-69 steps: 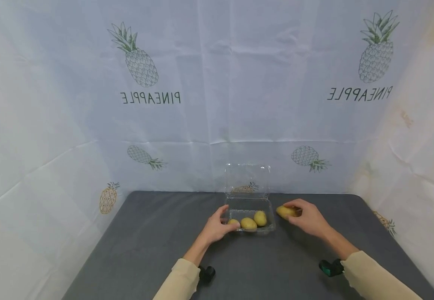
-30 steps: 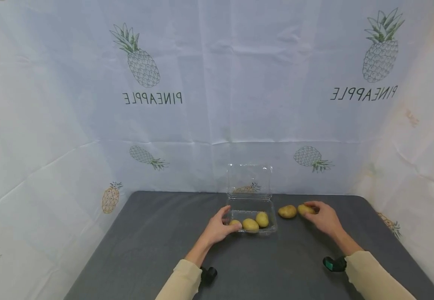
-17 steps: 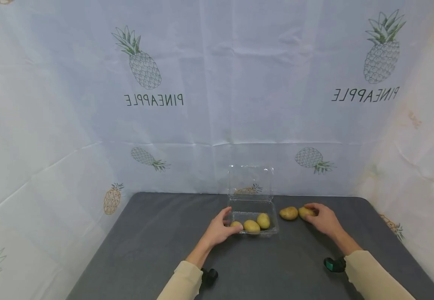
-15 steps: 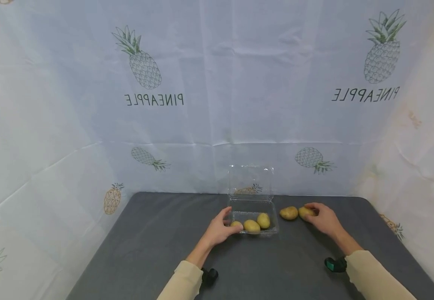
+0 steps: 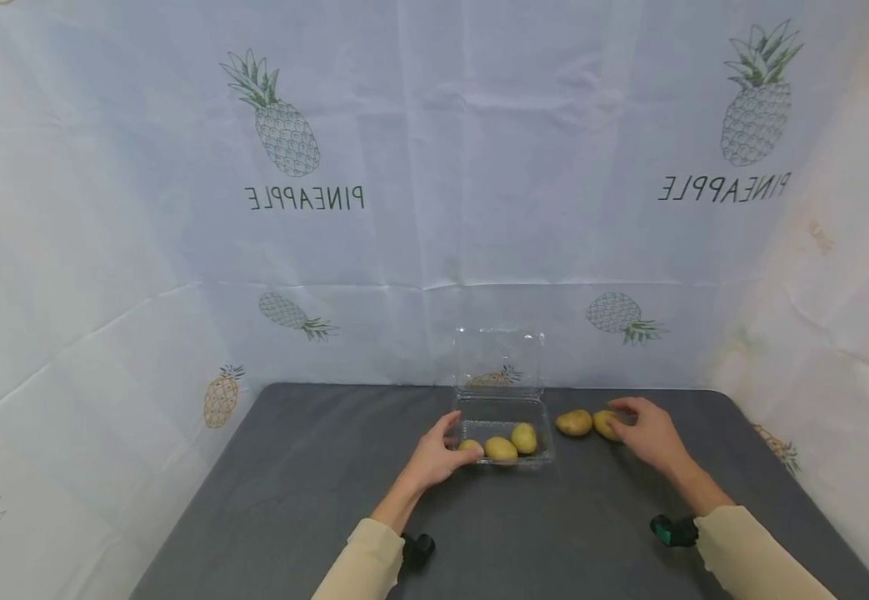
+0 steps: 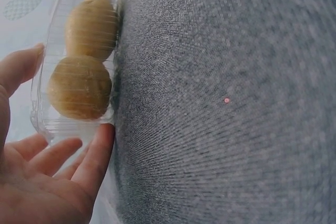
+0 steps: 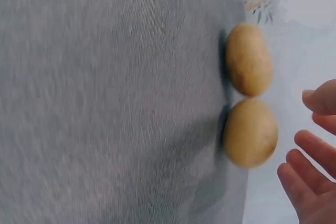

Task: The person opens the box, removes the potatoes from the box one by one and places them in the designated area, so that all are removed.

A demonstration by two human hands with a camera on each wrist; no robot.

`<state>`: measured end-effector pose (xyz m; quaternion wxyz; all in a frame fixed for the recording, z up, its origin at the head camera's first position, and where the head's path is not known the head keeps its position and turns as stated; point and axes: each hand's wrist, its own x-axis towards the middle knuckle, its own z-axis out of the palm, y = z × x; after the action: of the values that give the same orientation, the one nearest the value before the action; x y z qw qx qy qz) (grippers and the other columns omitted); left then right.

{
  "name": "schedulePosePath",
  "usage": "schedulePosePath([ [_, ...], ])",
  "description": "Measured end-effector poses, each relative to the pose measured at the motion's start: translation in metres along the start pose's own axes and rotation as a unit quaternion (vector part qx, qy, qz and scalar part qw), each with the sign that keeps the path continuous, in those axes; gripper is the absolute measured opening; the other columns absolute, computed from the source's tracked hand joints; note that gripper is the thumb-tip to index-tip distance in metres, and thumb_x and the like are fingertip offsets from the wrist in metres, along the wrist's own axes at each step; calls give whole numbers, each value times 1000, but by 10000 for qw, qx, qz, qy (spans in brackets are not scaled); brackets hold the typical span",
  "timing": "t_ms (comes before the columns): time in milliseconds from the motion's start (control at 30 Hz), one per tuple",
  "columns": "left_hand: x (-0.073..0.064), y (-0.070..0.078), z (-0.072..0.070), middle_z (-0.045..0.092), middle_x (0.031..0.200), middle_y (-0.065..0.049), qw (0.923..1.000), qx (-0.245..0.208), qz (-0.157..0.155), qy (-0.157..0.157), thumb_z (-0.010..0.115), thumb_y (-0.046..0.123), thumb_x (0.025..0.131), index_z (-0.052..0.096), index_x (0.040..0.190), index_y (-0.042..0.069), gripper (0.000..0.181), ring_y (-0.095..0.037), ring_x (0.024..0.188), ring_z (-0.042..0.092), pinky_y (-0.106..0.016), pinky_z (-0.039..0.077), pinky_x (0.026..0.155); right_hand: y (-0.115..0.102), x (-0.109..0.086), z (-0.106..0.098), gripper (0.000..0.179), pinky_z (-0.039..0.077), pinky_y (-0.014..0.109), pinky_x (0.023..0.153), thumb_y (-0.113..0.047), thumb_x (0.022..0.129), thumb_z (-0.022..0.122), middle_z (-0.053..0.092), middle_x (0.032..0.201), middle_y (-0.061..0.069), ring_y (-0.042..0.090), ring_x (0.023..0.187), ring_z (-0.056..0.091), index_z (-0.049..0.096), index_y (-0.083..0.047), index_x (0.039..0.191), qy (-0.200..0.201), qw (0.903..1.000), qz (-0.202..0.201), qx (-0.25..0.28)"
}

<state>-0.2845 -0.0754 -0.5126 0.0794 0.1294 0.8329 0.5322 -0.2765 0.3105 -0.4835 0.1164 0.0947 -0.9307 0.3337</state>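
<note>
A clear plastic clamshell box (image 5: 505, 408) stands on the table with its lid raised. Inside it lie three potatoes (image 5: 501, 449). My left hand (image 5: 434, 456) grips the box's near left corner, thumb at the rim and fingers against the side wall, as the left wrist view shows. Just right of the box sits one potato (image 5: 574, 422), and a second potato (image 7: 250, 134) touches or nearly touches it. Beside that second potato hovers my right hand (image 5: 650, 433), holding nothing; a gap shows between its spread fingers and the potato in the right wrist view.
Dark grey cloth covers the table (image 5: 314, 500). A white curtain (image 5: 419, 167) printed with pineapples hangs behind the table and along both sides, close behind the raised lid (image 5: 500, 354). Each wrist wears a small black camera (image 5: 417, 550).
My right hand has moved right, from the potato nearest the box to the one beside it, and has just let go, its fingers slightly raised. My left hand keeps its grip.
</note>
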Motion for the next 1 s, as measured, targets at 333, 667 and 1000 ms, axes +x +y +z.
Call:
schedulePosePath([
  [333, 2, -1, 0, 38, 158, -21, 10000, 37, -6, 71, 79, 38, 91, 35, 158, 8, 86, -43, 132, 51, -56, 52, 94, -23, 0, 12, 31, 50, 58, 94, -10, 98, 68, 63, 124, 24, 44, 115, 59, 66, 3, 126, 87, 9994, -174, 286],
  [667, 1, -1, 1, 37, 159, -21, 10000, 38, -15, 49, 79, 37, 91, 35, 159, 9, 85, -42, 133, 51, -55, 52, 94, -39, 1, 25, 29, 54, 55, 91, -7, 96, 71, 65, 119, 20, 40, 109, 64, 68, 2, 123, -64, 9973, -489, 537],
  [1000, -1, 1, 1, 37, 159, -21, 10000, 11, 0, 35, 79, 37, 91, 34, 159, 9, 86, -43, 133, 50, -57, 51, 95, -58, 3, 34, 27, 55, 54, 90, -14, 96, 72, 67, 120, 16, 37, 108, 66, 70, -3, 121, -261, 9964, -640, 488],
])
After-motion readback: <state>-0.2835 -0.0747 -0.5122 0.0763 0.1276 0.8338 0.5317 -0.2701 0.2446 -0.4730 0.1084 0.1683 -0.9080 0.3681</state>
